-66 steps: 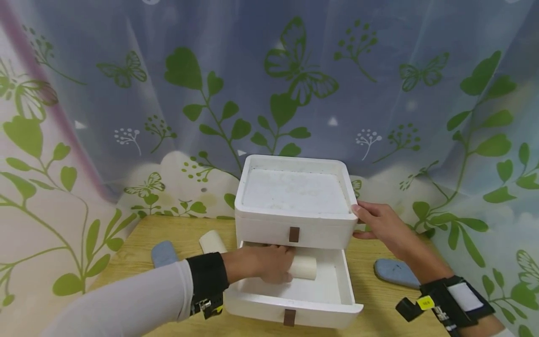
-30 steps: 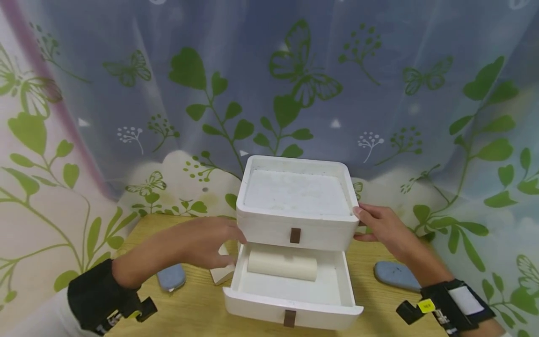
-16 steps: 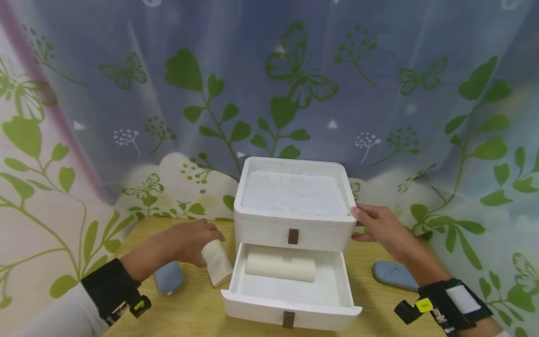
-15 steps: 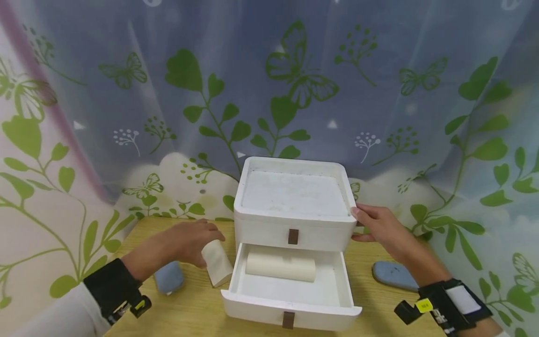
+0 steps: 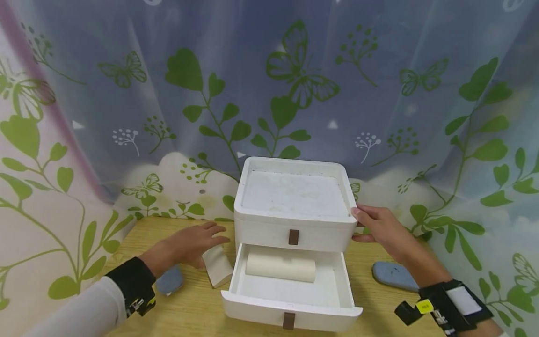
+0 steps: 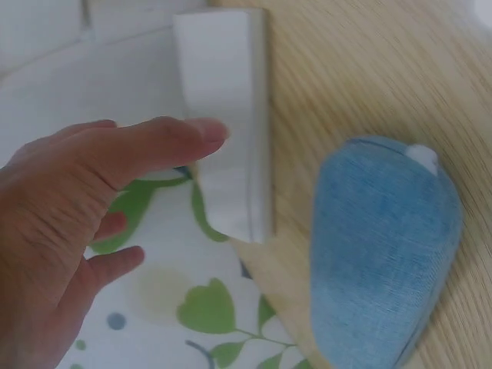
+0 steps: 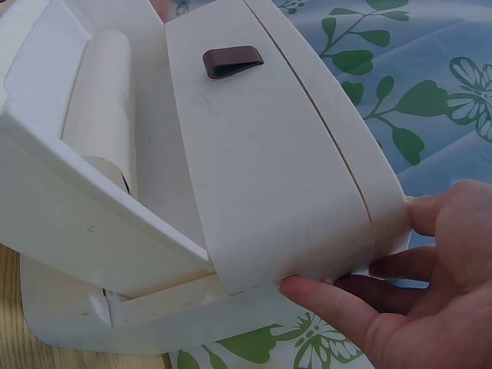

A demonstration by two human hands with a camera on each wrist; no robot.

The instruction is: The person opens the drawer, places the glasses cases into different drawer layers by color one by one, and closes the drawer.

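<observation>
Head view shows me the left hand [image 5: 194, 245], fingers apart, at a smooth cream block [image 5: 218, 270] beside the white box [image 5: 261, 231], contact unclear; the right hand [image 5: 384, 228], fingers spread, touches the box; a rounded cream piece [image 5: 280, 266] lies in its pulled-out drawer [image 5: 252, 306].

I can see a pale sleeve [image 5: 84, 310] on the left arm, black bands [image 5: 132, 279] round both wrists, the right's bearing a white patch [image 5: 464, 299] and yellow label [image 5: 424, 306]

You can pass above the drawer unit [image 5: 290, 194], or into its lower drawer [image 5: 303, 295] at the front; cream roll [image 5: 280, 267] blocks the rear. Unit's left: cream block [image 5: 219, 269], blue case [image 5: 170, 281] in your way. Unit's right: your right hand [image 5: 382, 229], second blue case [image 5: 393, 275].
</observation>
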